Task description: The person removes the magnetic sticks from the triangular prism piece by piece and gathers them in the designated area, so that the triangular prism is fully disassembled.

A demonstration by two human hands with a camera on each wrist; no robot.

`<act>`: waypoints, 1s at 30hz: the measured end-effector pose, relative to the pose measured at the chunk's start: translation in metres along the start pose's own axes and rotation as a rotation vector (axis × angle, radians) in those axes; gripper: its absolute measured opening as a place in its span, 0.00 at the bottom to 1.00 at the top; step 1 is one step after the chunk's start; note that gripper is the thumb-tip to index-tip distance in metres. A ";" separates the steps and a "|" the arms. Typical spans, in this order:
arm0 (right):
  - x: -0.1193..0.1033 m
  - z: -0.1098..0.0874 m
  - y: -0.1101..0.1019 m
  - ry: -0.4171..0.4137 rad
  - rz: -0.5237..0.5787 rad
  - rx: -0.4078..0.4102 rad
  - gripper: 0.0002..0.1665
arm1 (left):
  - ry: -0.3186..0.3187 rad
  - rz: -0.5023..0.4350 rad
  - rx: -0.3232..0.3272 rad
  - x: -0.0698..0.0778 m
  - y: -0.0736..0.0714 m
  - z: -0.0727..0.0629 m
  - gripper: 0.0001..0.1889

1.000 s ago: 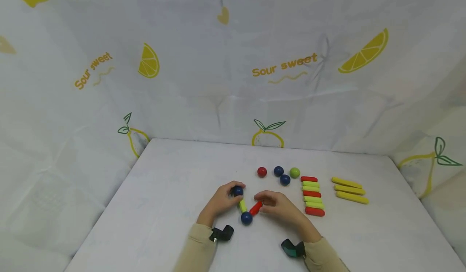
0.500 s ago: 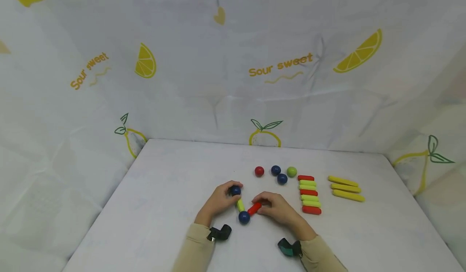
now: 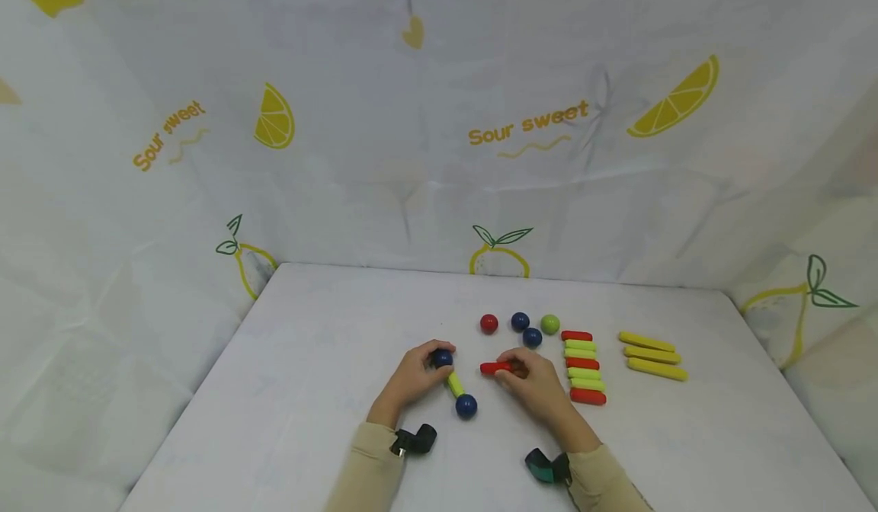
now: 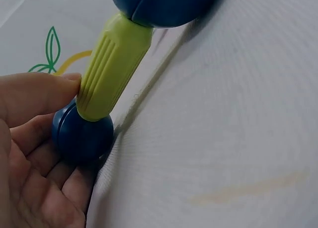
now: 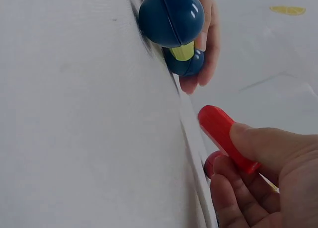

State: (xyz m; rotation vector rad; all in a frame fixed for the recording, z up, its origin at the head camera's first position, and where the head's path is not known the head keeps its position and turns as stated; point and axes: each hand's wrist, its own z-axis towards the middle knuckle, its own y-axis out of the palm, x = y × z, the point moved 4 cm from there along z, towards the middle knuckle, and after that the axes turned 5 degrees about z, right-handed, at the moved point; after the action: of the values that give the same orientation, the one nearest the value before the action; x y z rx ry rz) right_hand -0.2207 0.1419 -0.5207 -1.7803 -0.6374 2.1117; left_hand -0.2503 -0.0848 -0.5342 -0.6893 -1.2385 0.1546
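My left hand (image 3: 410,379) holds a blue ball (image 4: 82,136), fingers around it and the thumb at the end of a lime-green rod (image 4: 114,66). That ribbed rod links it to a second blue ball (image 3: 466,406), which lies nearer to me on the table. My right hand (image 3: 540,388) pinches a short red rod (image 5: 227,138) between thumb and fingers. In the head view, the red rod lies nearly level, to the right of the linked balls and apart from them.
Behind the hands lie a red ball (image 3: 489,324), two loose blue balls (image 3: 532,337) and a green ball (image 3: 550,324). Right of my right hand runs a column of short red and lime rods (image 3: 583,363). Farther right are three longer yellow rods (image 3: 656,369). A lemon-print cloth (image 3: 384,192) rises behind the table.
My right hand has taken hold of the red rod, drawn it away from the nearer blue ball and turned it level. That ball has shifted slightly right. My left hand keeps its hold.
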 end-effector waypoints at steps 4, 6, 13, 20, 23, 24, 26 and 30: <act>0.002 0.003 -0.005 0.035 0.011 0.094 0.13 | -0.012 0.013 -0.009 0.000 -0.001 -0.001 0.18; 0.003 0.004 -0.005 0.051 0.011 0.102 0.13 | -0.007 0.023 -0.019 0.001 -0.002 -0.002 0.20; 0.004 0.001 -0.008 0.133 0.015 0.118 0.13 | 0.004 0.063 -0.063 0.005 0.000 -0.003 0.20; -0.005 -0.005 -0.031 0.154 0.102 0.108 0.20 | -0.013 0.057 -0.024 0.007 0.001 -0.004 0.21; -0.009 -0.011 -0.048 0.135 0.089 0.107 0.21 | -0.013 0.044 0.008 0.007 -0.001 -0.003 0.20; -0.011 -0.015 -0.054 0.130 0.070 0.105 0.22 | -0.006 0.036 0.021 0.007 -0.001 -0.002 0.20; -0.012 -0.022 -0.066 0.136 0.044 0.105 0.22 | 0.001 0.025 0.038 0.005 -0.001 -0.001 0.18; -0.004 -0.037 -0.085 0.223 -0.019 0.115 0.25 | 0.021 0.013 0.075 0.003 -0.003 0.000 0.15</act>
State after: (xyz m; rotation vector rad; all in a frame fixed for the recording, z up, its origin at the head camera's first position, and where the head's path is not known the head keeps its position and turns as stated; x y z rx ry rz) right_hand -0.1877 0.2179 -0.4783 -1.9008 -0.4630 1.8613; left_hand -0.2498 -0.0857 -0.5300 -0.6327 -1.2025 0.2028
